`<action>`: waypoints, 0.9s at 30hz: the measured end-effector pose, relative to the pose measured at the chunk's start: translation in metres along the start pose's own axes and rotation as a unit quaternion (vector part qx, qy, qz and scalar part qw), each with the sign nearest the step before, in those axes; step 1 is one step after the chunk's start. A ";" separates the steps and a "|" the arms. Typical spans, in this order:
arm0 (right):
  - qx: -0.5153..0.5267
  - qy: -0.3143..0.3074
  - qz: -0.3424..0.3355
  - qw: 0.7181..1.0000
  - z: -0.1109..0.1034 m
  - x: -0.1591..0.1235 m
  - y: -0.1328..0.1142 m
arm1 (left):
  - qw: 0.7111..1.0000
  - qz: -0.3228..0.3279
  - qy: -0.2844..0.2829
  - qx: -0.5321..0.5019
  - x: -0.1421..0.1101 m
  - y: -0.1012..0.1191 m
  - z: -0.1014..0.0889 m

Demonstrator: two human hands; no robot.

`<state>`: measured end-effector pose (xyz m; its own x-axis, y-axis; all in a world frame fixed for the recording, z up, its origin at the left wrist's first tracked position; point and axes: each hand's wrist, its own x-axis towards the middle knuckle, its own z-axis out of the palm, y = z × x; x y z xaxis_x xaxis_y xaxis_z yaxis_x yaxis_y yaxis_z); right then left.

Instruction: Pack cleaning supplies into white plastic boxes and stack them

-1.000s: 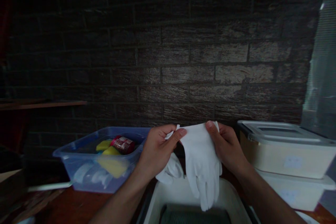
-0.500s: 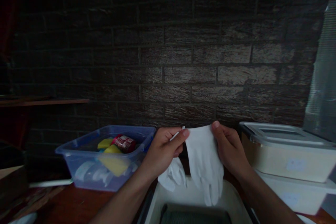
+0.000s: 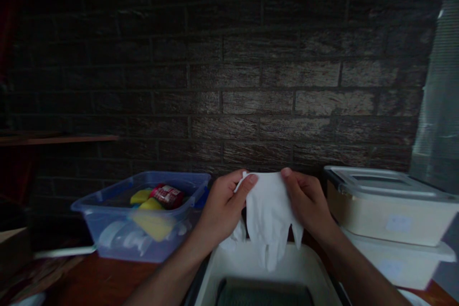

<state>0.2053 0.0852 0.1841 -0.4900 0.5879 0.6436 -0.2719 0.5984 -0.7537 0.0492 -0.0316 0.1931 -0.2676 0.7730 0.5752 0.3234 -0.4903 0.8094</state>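
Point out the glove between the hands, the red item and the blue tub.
White glove (image 3: pixel 268 213): head view, hanging middle.
Red item (image 3: pixel 167 196): head view, its middle.
Blue tub (image 3: pixel 107 211): head view, front rim.

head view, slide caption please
Left hand and right hand hold a glove by its cuff over an open bin.

Passage above the white glove (image 3: pixel 267 198) is open—the blue bin (image 3: pixel 124 211) bounds the left side, stacked boxes (image 3: pixel 369 216) the right.
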 end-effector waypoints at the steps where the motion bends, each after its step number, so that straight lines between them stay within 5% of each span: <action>1: 0.038 -0.043 0.015 0.998 0.002 -0.001 0.000 | 1.000 0.000 -0.002 -0.001 0.000 0.000 0.001; 4: 0.113 -0.139 0.041 0.983 0.007 -0.004 0.000 | 1.000 -0.010 -0.006 -0.021 0.000 0.002 0.004; 9: 0.084 -0.053 0.033 0.995 0.006 -0.002 -0.002 | 0.994 -0.066 -0.075 -0.044 0.000 0.004 0.005; 15: 0.056 0.004 0.043 0.997 -0.009 0.008 0.000 | 0.999 -0.035 -0.040 -0.013 0.001 0.006 -0.001; 25: 0.088 -0.071 0.048 0.992 0.000 0.000 -0.006 | 0.991 -0.045 -0.118 -0.031 -0.001 0.002 0.014; 27: 0.096 -0.068 0.054 0.992 0.001 0.000 -0.004 | 0.994 -0.038 -0.096 -0.040 -0.001 -0.002 0.013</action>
<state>0.2057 0.0822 0.1872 -0.6286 0.5556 0.5442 -0.3590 0.4134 -0.8368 0.0603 -0.0259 0.1897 -0.1072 0.8679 0.4850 0.2344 -0.4520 0.8607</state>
